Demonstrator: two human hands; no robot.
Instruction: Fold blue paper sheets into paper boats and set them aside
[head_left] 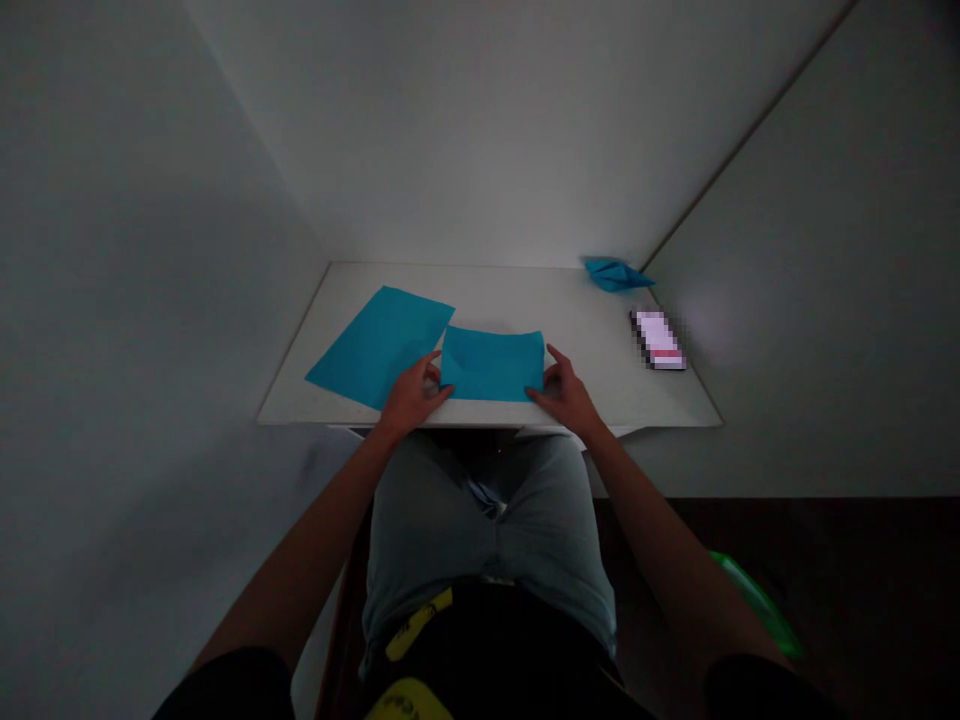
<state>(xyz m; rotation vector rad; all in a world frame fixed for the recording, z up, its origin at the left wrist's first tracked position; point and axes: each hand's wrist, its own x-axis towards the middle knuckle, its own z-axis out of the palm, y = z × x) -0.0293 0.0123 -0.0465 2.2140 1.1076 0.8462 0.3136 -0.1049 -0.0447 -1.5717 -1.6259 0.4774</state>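
Observation:
A blue sheet of paper (492,365), roughly rectangular with slightly curled upper corners, is between my two hands near the table's front edge. My left hand (412,395) grips its lower left corner, the thumb on top and the other fingers curled beside the left edge. At the lower right corner my right hand (568,395) has its thumb on the paper too, its index finger raised along the right edge. A larger blue sheet (379,345) lies flat at an angle to the left, partly behind my left hand.
On the white table (517,295), a folded blue paper shape (616,274) sits at the back right. A phone (658,338) with a lit, blurred screen lies near the right edge. Walls border the table at the back and both sides. Something green (757,605) is low at right.

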